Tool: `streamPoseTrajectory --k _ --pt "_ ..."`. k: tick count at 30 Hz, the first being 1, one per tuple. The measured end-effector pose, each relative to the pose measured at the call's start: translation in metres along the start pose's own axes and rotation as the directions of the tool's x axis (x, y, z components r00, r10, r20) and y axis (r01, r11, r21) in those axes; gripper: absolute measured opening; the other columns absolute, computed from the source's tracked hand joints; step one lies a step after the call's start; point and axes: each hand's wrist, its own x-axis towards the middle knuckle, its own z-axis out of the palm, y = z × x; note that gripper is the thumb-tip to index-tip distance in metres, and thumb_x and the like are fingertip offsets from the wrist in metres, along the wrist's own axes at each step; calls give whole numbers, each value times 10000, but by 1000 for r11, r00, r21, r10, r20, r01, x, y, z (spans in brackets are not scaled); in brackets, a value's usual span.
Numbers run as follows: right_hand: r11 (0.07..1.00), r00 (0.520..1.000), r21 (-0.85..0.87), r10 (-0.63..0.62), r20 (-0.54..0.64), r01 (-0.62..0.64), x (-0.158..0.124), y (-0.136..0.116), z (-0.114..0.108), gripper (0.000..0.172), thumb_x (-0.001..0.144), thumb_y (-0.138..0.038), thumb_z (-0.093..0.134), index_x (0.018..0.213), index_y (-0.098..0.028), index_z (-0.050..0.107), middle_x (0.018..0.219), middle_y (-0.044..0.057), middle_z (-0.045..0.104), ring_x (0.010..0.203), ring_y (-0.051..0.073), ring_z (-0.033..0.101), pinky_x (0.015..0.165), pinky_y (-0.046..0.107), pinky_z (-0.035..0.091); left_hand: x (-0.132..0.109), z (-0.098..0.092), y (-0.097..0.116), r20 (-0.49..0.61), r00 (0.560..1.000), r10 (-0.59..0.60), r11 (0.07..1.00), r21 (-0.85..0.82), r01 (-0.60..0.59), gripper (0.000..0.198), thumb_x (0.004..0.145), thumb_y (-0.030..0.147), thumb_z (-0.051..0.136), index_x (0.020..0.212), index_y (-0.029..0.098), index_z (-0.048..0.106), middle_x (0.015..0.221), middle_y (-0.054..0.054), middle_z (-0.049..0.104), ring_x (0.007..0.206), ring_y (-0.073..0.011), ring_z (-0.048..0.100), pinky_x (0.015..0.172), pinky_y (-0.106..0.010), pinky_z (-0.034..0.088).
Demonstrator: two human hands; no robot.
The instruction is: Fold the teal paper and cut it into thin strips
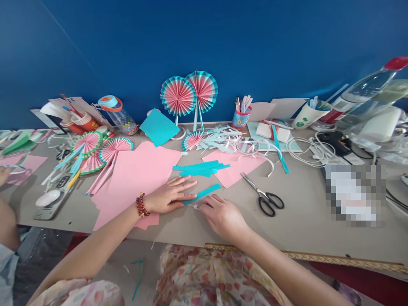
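Note:
On the grey table, my left hand (170, 195) lies spread, its fingertips at a single teal strip (208, 191) and its palm beside a stack of pink paper (140, 170). My right hand (221, 214) is closed near the strip's lower end, its fingers round a small whitish item (193, 206) that is mostly hidden. Several more teal strips (202, 168) are piled just beyond my hands. Scissors with black handles (266, 197) lie to the right, blades pointing away.
Pleated paper fans (177, 95) stand against the blue wall. Paper shreds (228, 138), a pen cup (240, 117), a white cable (306, 151) and a tilted bottle (353, 95) are farther back. A phone (52, 204) and another person's arm (7, 216) are at left.

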Motion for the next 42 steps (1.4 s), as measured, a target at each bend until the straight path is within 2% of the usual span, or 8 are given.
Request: streamPoseTrajectory --k 11,22,30,42 --pt "1000 1000 -6 -7 -25 7 -1 -2 2 200 942 -126 516 1031 -199 680 998 63 668 937 210 588 743 298 492 -1 1 -3 31 1000 0 1000 -1 0 526 1035 430 402 1543 410 264 1660 7 118 1533 -306 57 1225 -537 150" --pt "1000 998 15 8 -67 -7 -1 -3 5 193 938 -122 518 996 -206 681 978 78 670 948 204 589 756 292 498 0 0 0 -1 999 -32 999 -25 32 491 1056 320 372 1521 452 289 1649 38 159 1532 -276 88 1222 -515 186" --pt "1000 999 4 -2 -53 3 -1 -3 3 192 927 -110 527 1006 -198 679 986 74 672 938 207 587 762 290 496 -1 0 -1 18 1000 -17 1000 -5 17 540 1020 437 445 1532 434 273 1656 18 135 1531 -303 75 1224 -537 158" --pt "1000 997 0 -4 -80 4 -2 -5 4 182 938 -120 526 990 -196 684 971 75 663 905 204 588 730 293 492 -1 -1 -2 40 999 -27 1000 -13 28 497 1056 333 371 1531 438 273 1657 34 122 1536 -274 45 1226 -516 159"
